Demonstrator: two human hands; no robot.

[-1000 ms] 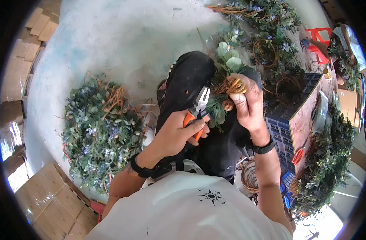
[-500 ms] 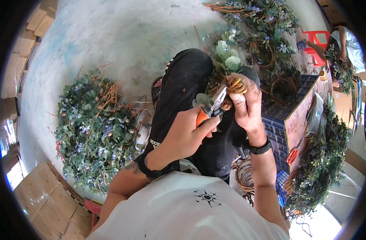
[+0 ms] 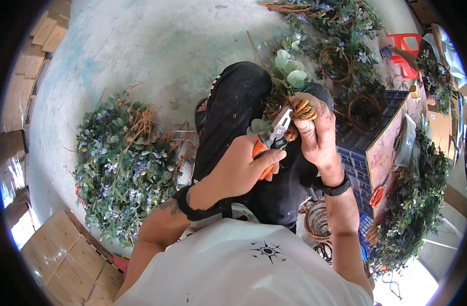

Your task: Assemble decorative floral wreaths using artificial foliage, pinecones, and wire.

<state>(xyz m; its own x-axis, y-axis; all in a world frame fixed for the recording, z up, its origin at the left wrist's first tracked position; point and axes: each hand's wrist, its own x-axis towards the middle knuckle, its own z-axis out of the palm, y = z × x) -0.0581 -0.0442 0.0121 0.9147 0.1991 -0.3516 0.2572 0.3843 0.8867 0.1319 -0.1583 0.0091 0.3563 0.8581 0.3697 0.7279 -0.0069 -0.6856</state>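
Note:
My left hand (image 3: 243,166) is closed around pliers (image 3: 282,126) with orange and black handles; the metal jaws point up beside the bundle in my other hand. Between the fingers and thumb of my right hand (image 3: 318,135) sits a cluster of yellow-brown dried slices (image 3: 304,109), with a brown cone-like ball (image 3: 291,134) just below it. Broad pale-green leaves (image 3: 295,76) stick out beyond that hand, over my knee. Whether the jaws grip a wire or stem is too small to tell.
A heap of greenery garlands with blue flowers (image 3: 126,176) lies on the floor at left. More greenery (image 3: 340,25) lies at the far right. Right of me are a blue crate (image 3: 353,163), red-handled scissors (image 3: 378,196), a twig ring (image 3: 316,222) and another person (image 3: 450,56).
The pliers have shifted slightly at the bundle, and more of their lower orange handle shows. My right hand still holds the cluster, and the whole view has moved a little.

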